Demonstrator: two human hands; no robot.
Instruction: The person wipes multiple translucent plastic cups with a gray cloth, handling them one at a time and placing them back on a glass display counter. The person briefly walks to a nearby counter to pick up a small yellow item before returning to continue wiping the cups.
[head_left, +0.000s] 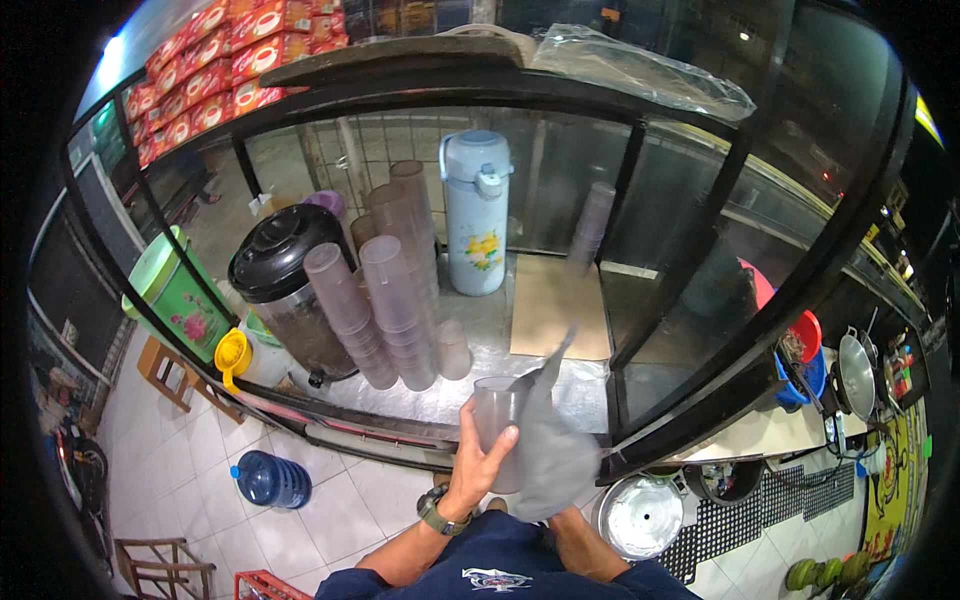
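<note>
My left hand (481, 459) is wrapped around a clear grey plastic cup (496, 409), its open mouth facing up and away from me. Against the cup's right side a grey cloth (559, 465) hangs, blurred by motion, one corner flung upward. The cloth covers my right hand, so its fingers are hidden; only the right wrist (564, 519) shows below it. Just beyond, a single small cup (454, 351) stands upside down on the metal counter (480, 330). Tall stacks of tinted cups (390, 300) rise to its left.
A black-lidded drink dispenser (292, 292) and a blue floral pump thermos (478, 217) stand inside the black-framed glass case. Cardboard (559, 307) lies at right, near another cup stack (592, 225). A yellow juicer (232, 352) sits at the left edge. On the floor are a water jug (274, 480) and a round metal lid (643, 517).
</note>
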